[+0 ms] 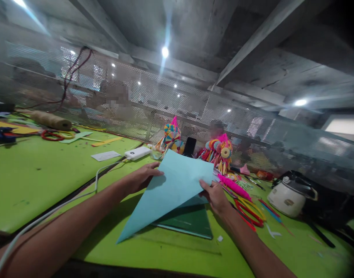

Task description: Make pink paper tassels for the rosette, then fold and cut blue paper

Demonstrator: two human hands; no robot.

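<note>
A light blue sheet of paper (177, 177) is held up at a tilt in front of me, one pointed corner reaching down toward the table's near side. My left hand (144, 175) pinches its left edge, thumb on top. On the opposite edge, my right hand (216, 195) is closed with the thumb pressed on the paper's face; its other fingers are partly hidden. Beneath the sheet lies a flat dark green board or book (191, 222), with more light blue paper showing near its top. A clear sheet (179, 243) lies under that.
Scissors (250, 212) and a pink paper roll (235, 186) lie right of the paper. Colourful tasselled ornaments (172, 137) and a phone (190, 146) stand behind. A white power bank (138, 153) with a cable is left; a white cooker-like pot (287, 197) is far right.
</note>
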